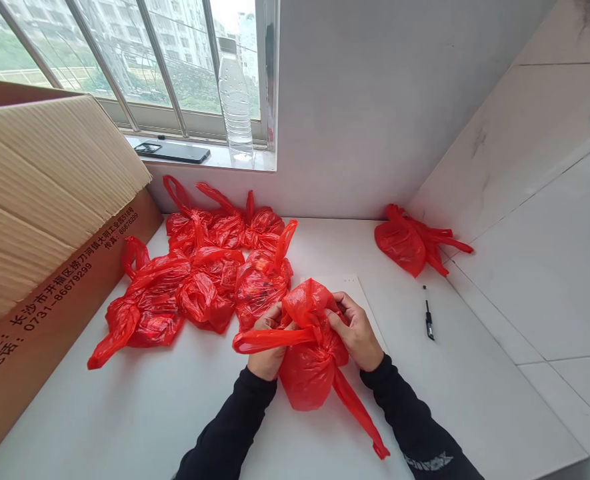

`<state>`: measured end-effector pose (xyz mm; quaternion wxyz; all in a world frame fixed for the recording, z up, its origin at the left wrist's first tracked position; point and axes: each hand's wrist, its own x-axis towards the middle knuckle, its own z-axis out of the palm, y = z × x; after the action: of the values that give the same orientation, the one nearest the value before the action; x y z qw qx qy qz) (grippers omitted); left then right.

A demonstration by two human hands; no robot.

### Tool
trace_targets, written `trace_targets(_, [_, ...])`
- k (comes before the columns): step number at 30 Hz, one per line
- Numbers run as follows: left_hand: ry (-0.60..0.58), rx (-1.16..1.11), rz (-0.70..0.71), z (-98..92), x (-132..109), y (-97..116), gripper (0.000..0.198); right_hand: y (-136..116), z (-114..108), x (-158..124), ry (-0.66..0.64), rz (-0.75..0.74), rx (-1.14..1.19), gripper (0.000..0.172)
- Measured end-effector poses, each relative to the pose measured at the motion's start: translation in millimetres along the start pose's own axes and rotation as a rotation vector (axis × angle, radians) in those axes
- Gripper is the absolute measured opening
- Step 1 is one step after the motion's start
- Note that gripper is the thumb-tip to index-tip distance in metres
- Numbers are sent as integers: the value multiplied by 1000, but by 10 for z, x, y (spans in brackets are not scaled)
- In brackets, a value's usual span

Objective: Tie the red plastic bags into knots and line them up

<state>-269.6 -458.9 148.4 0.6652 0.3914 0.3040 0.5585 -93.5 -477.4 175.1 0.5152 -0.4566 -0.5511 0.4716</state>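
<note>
A red plastic bag [307,380], gathered and twisted near its middle, is held between both hands above the white table. My left hand [267,357] grips its left side, with the fingers partly hidden behind a red handle loop that sticks out to the left. On the other side, my right hand [357,333] pinches the bag near the gathered part, thumb on the front. A second handle strip hangs down toward the lower right. What the bag contains cannot be made out. Just beyond my left hand sits another tied red bag [261,283].
Several tied red bags [207,293] cluster at the back left beside an open cardboard box [65,280]. A pale sheet [349,285] lies under the hands. At right are a pen [429,320] and a red bag [402,241]. The sill holds a phone [175,152] and water bottle [235,107].
</note>
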Motion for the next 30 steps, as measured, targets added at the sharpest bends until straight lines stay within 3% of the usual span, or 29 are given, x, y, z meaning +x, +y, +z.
trace_targets(9, [76, -157, -78, 108, -34, 85, 53, 17, -3, 9, 73, 12, 45, 27])
trace_targets(12, [46, -207, -128, 114, -33, 106, 51, 38, -8, 12, 96, 22, 73, 27])
trace_targets(19, [39, 48, -69, 123, -45, 18, 51, 25, -6, -5, 106, 7, 39, 27])
trace_targets(26, [41, 16, -21, 128, -62, 51, 35, -141, 89, -35, -35, -10, 49, 56])
trace_targets(30, [77, 132, 27, 152, -58, 124, 29, -126, 92, -27, 3, 8, 12, 37])
